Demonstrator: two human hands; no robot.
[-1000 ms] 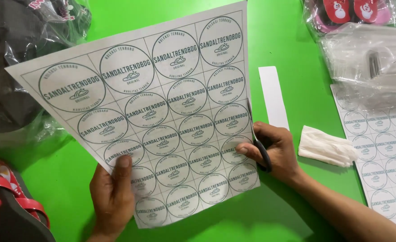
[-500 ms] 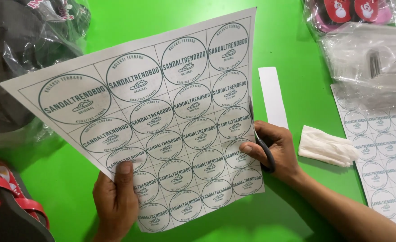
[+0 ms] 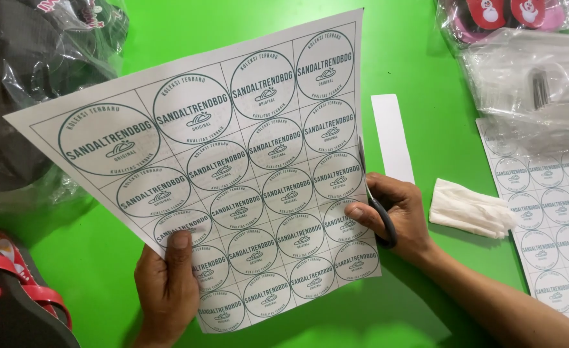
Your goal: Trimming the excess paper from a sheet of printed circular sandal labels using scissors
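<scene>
label sheet (image 3: pixel 233 167) tilted further left | right hand (image 3: pixel 397 216) – scissors (image 3: pixel 378 206) (gripped)

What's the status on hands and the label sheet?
Left hand grips label sheet at bottom edge. Right hand holds scissors at sheet's right edge. White strip and folded tissue lie beside.

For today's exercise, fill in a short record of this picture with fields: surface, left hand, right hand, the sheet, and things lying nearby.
Surface: bright green table
Left hand: grips the lower edge of the sheet, thumb on top
Right hand: holds black-handled scissors at the sheet's right edge
Sheet: white paper printed with rows of round green labels, held tilted above the table
Nearby right: narrow white paper strip, folded white tissue, second label sheet, clear plastic bags
Nearby left: dark item in plastic wrap, red-strapped sandal
</scene>
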